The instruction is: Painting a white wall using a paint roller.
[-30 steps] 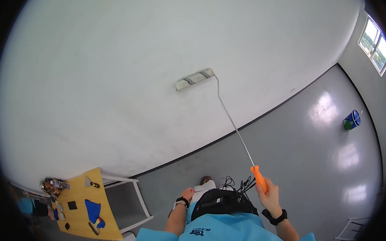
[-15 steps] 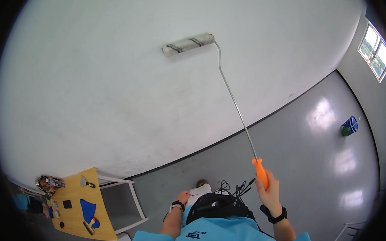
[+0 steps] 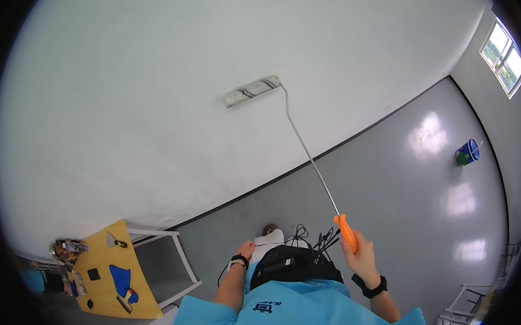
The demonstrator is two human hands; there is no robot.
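My right hand [image 3: 360, 257] is closed around the orange handle [image 3: 347, 234] of a paint roller. From the handle a long, bent metal rod [image 3: 308, 151] runs up to the white roller sleeve [image 3: 253, 91], which has dark diagonal stripes. The sleeve lies against the white wall [image 3: 153, 109], slightly tilted, its right end higher. Low by my left thigh hangs my left hand [image 3: 246, 250], near a dark waist bag [image 3: 297, 264]. Its fingers are too small and foreshortened to read. Faint grey smudges mark the wall below the roller.
At left stands a wooden-topped table [image 3: 106, 279] with a putty knife [image 3: 116, 241], a blue cloth [image 3: 121, 279] and a brush [image 3: 125, 304]. Black cables [image 3: 322, 241] hang at my waist. A blue bucket [image 3: 467, 152] stands on the grey floor [image 3: 383, 180] at right, below a window [image 3: 503, 59].
The roller has moved down the wall, toward me. My right hand has shifted slightly left with the handle. My left hand stays by my thigh, and the view has turned a little.
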